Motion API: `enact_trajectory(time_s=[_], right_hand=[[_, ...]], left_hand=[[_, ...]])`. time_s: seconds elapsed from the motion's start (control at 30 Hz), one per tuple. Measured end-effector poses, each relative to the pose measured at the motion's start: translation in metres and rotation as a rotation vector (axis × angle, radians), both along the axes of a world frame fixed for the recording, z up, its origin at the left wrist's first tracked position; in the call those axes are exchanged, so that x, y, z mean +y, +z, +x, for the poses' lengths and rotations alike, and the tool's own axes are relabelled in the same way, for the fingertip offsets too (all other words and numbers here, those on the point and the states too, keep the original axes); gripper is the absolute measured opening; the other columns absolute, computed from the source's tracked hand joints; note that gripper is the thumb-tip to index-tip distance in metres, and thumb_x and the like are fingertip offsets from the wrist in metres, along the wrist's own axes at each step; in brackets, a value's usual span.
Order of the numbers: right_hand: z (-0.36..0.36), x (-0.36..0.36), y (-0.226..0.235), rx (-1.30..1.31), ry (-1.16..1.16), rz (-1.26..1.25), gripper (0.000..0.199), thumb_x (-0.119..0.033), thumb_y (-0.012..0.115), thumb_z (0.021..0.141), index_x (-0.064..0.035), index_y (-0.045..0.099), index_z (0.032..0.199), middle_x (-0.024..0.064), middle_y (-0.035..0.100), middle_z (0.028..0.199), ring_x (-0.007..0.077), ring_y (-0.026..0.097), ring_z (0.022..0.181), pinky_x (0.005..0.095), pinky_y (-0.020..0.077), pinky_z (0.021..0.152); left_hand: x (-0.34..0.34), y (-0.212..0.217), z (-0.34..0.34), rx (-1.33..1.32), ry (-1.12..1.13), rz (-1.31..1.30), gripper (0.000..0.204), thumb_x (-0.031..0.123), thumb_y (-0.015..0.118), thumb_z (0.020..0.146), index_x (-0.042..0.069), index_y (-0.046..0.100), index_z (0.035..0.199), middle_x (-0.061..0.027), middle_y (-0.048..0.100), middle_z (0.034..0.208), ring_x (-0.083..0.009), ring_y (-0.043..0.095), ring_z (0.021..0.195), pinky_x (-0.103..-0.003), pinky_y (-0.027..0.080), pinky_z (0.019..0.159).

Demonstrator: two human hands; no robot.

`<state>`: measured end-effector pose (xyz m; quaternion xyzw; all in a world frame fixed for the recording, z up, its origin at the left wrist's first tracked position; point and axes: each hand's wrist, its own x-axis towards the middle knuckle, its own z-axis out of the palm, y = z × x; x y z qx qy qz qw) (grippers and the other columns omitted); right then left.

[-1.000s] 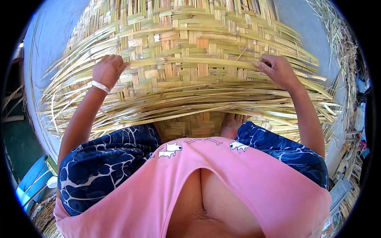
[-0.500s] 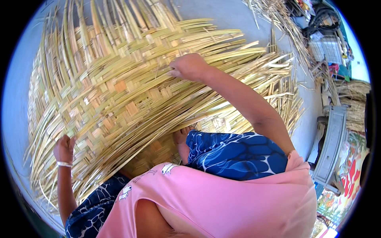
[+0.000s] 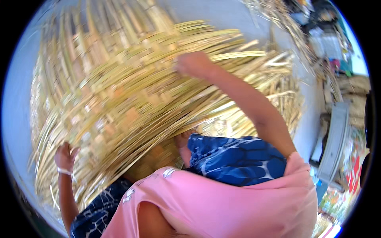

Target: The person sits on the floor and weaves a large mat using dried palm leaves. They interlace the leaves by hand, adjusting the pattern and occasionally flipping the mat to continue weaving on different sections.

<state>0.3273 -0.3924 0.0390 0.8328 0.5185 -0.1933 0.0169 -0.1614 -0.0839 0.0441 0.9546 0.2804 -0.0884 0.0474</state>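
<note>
A large woven mat of pale bamboo strips [image 3: 119, 91] lies over my knees, with loose strip ends fanning out at its edges. My right hand [image 3: 193, 63] rests on the mat near its upper right, fingers curled on the strips. My left hand [image 3: 64, 156], with a white band at the wrist, grips loose strip ends at the mat's lower left edge. The picture is blurred by motion, so the exact finger hold is unclear. I wear a pink top [image 3: 222, 202] and blue patterned trousers [image 3: 234, 158].
Loose bamboo strips [image 3: 278, 16] lie on the grey floor at the upper right. A grey plastic object [image 3: 335, 142] and colourful clutter stand along the right edge. Bare grey floor [image 3: 16, 103] shows to the left of the mat.
The view has swung to the right since a second ago. My left hand has dropped to the mat's lower left edge and my right hand has reached across its top.
</note>
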Motion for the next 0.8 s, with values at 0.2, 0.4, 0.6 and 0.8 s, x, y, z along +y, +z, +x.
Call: enact_trajectory(time_s=[0.2, 0.4, 0.6, 0.8], right_hand=[[0.070, -0.056, -0.035, -0.113, -0.117, 0.057, 0.033, -0.039, 0.057, 0.084, -0.0061, 0.062, 0.082, 0.0166, 0.062, 0.073, 0.0337, 0.058, 0.068, 0.0451, 0.0431, 0.061], [0.089, -0.054, -0.038, -0.113, -0.054, -0.012, 0.031, -0.031, 0.051, 0.091, -0.0008, 0.053, 0.089, 0.0216, 0.058, 0.077, 0.0416, 0.054, 0.074, 0.0454, 0.0409, 0.064], [0.125, -0.072, -0.063, -0.213, -0.005, 0.058, 0.043, -0.033, 0.047, 0.093, 0.0045, 0.053, 0.114, 0.0244, 0.061, 0.096, 0.0411, 0.056, 0.092, 0.0427, 0.0428, 0.079], [0.159, -0.082, -0.077, -0.204, -0.001, 0.021, 0.037, -0.030, 0.047, 0.093, 0.0025, 0.055, 0.107, 0.0255, 0.060, 0.096, 0.0427, 0.056, 0.092, 0.0435, 0.0432, 0.077]], left_hand=[[0.063, 0.038, -0.019, 0.204, 0.034, 0.311, 0.016, 0.023, 0.058, 0.083, 0.009, 0.057, 0.091, -0.0130, 0.060, 0.081, -0.0333, 0.057, 0.081, -0.047, 0.043, 0.072], [0.142, 0.119, -0.098, 0.413, 0.105, 0.640, 0.018, 0.027, 0.050, 0.089, 0.013, 0.059, 0.097, -0.0088, 0.063, 0.090, -0.0296, 0.059, 0.091, -0.045, 0.045, 0.080], [0.178, 0.166, -0.159, 0.558, 0.573, 0.780, 0.019, 0.024, 0.053, 0.085, 0.011, 0.065, 0.093, -0.0118, 0.064, 0.096, -0.0275, 0.062, 0.095, -0.041, 0.051, 0.079], [0.192, 0.241, -0.155, 0.380, 0.830, 0.911, 0.022, 0.023, 0.046, 0.089, 0.012, 0.064, 0.097, -0.0150, 0.060, 0.110, -0.0343, 0.063, 0.092, -0.046, 0.051, 0.076]])
